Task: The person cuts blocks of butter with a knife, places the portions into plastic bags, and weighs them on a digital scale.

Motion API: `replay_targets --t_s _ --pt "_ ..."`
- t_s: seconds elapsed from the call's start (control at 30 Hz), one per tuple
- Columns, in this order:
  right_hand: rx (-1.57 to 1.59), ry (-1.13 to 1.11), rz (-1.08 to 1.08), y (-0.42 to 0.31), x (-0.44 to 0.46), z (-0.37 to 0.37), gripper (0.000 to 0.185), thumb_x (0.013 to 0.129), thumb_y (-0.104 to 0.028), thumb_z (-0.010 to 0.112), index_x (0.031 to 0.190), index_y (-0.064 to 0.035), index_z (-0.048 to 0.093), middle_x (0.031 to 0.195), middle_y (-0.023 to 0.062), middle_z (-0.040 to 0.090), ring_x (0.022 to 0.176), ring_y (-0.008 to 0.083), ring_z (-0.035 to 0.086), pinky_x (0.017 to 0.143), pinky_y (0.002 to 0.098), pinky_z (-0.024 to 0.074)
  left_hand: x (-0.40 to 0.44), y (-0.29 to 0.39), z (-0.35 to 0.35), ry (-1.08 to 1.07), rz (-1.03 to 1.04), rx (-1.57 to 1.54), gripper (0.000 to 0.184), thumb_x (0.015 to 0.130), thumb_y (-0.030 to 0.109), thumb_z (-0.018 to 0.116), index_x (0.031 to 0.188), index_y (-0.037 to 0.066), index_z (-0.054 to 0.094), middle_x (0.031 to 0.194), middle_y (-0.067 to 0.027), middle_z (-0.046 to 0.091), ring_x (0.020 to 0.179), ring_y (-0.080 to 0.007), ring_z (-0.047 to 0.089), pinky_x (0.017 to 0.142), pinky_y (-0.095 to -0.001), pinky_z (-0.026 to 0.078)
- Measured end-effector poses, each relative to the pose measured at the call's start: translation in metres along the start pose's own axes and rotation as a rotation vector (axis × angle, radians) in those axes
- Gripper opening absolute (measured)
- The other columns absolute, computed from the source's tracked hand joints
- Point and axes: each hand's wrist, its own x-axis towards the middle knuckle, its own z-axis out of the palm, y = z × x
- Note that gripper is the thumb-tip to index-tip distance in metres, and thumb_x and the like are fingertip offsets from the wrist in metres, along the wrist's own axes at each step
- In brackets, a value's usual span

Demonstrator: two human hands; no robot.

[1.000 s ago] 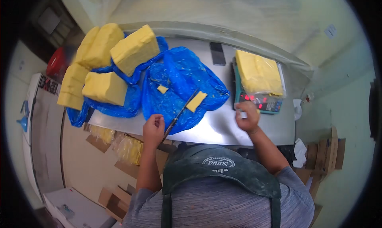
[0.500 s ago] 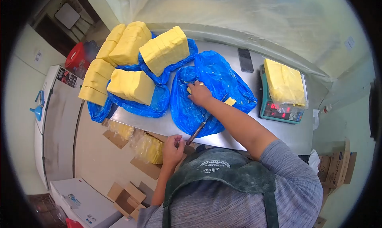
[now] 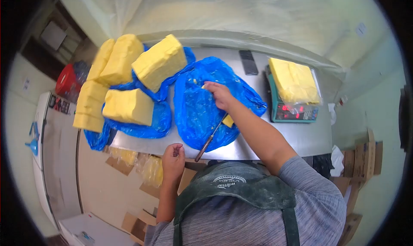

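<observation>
My right hand (image 3: 218, 94) reaches over a crumpled blue plastic bag (image 3: 189, 113), its fingers pinched on a small yellow butter-like piece (image 3: 204, 86). Yellow crumbs are stuck to the plastic around it. A knife with a brown handle (image 3: 203, 149) lies across the bag's near side, its handle jutting past the table edge. Beside the blade is another small yellow chunk (image 3: 228, 121), partly behind my right forearm. My left hand (image 3: 174, 161) hovers in front of the table edge, left of the knife handle, fingers curled in with nothing visible in them.
Several big yellow blocks (image 3: 129, 106) stand on blue plastic at the table's left. On the right, a digital scale (image 3: 279, 113) carries a bagged yellow slab (image 3: 294, 80). A phone (image 3: 248, 62) lies at the back. Below are bagged yellow slabs (image 3: 152, 171) and cardboard boxes (image 3: 134, 229).
The view has shifted, so the table's things appear further left. My right hand has lifted from the bag's surface with the small yellow piece. My left hand stays by the table edge.
</observation>
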Motion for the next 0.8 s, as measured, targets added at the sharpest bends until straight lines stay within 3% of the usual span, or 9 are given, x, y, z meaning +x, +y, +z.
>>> replay_targets --t_s 0.1,0.17,0.23,0.37,0.43,0.47,0.63,0.7,0.8 --pt "-0.217 0.105 -0.163 0.001 -0.006 0.003 0.035 0.089 -0.009 0.066 0.123 -0.0022 0.061 0.110 0.0120 0.068 0.097 0.0204 0.066 0.085 0.0346 0.0532 0.020 0.009 0.012 -0.035 0.110 0.016 0.015 0.093 0.009 0.064 0.105 0.000 0.064 0.085 -0.0023 0.065 0.074 -0.0079 0.057 0.069 -0.0250 0.048" --pt "-0.765 0.160 -0.569 0.001 -0.012 0.003 0.039 0.088 -0.008 0.065 0.126 -0.0026 0.059 0.111 0.0157 0.068 0.098 0.0207 0.066 0.084 0.0345 0.0532 0.027 0.016 0.014 -0.059 0.179 0.044 0.016 0.093 0.009 0.064 0.106 0.000 0.064 0.086 -0.0022 0.065 0.074 -0.0078 0.057 0.069 -0.0250 0.048" --pt "-1.515 -0.031 -1.240 -0.015 -0.036 0.012 0.042 0.089 -0.010 0.064 0.129 -0.0029 0.056 0.109 0.0185 0.068 0.098 0.0210 0.066 0.082 0.0372 0.0536 0.033 0.029 0.019 0.009 0.214 0.063 0.015 0.092 0.008 0.064 0.104 -0.001 0.065 0.087 -0.0060 0.065 0.075 -0.0108 0.058 0.071 -0.0266 0.049" --pt "-1.361 0.006 -1.095 -0.024 -0.061 0.025 0.036 0.097 -0.013 0.057 0.133 -0.0089 0.053 0.105 0.0149 0.067 0.093 0.0237 0.068 0.078 0.0381 0.0574 0.036 0.040 0.028 0.020 0.205 0.003 0.015 0.095 0.006 0.061 0.108 0.000 0.062 0.086 0.0004 0.059 0.075 -0.0059 0.052 0.067 -0.0224 0.044" --pt "-0.493 0.292 -0.693 -0.043 -0.065 0.032 0.038 0.101 -0.015 0.053 0.137 -0.0065 0.046 0.104 0.0151 0.064 0.089 0.0250 0.068 0.071 0.0344 0.0599 0.037 0.044 0.036 0.003 0.206 0.005 0.015 0.095 0.005 0.060 0.110 0.001 0.061 0.087 0.0011 0.058 0.075 -0.0048 0.051 0.067 -0.0213 0.043" --pt "0.047 0.259 -0.306 -0.054 -0.070 0.027 0.042 0.102 -0.017 0.052 0.140 -0.0039 0.040 0.105 0.0143 0.062 0.089 0.0228 0.068 0.067 0.0319 0.0608 0.034 0.044 0.040 -0.001 0.198 0.008 0.015 0.095 0.006 0.060 0.109 0.001 0.062 0.086 0.0013 0.058 0.075 -0.0046 0.051 0.067 -0.0212 0.043" --pt "-0.136 0.195 -0.513 -0.082 -0.123 -0.027 0.044 0.099 -0.011 0.055 0.138 0.0016 0.039 0.111 0.0150 0.062 0.091 0.0222 0.067 0.073 0.0324 0.0600 0.023 0.069 0.067 -0.063 0.230 0.042 0.015 0.095 0.007 0.061 0.108 0.001 0.062 0.086 0.0018 0.058 0.074 -0.0041 0.050 0.067 -0.0212 0.043" --pt "-0.203 -0.019 -0.646 -0.080 -0.167 -0.059 0.043 0.093 -0.006 0.064 0.132 0.0023 0.047 0.108 0.0142 0.064 0.092 0.0210 0.067 0.081 0.0312 0.0581 0.020 0.088 0.081 -0.085 0.268 0.038 0.014 0.094 0.008 0.062 0.108 0.002 0.063 0.086 0.0021 0.059 0.076 -0.0041 0.052 0.068 -0.0212 0.044" --pt "-0.357 0.098 -0.664 -0.091 -0.244 -0.120 0.052 0.089 0.000 0.066 0.137 0.0028 0.046 0.114 0.0132 0.065 0.104 0.0204 0.065 0.093 0.0330 0.0532 0.020 0.120 0.112 -0.154 0.248 -0.002 0.017 0.090 0.008 0.065 0.105 -0.001 0.064 0.088 -0.0051 0.064 0.077 -0.0115 0.058 0.069 -0.0265 0.048"
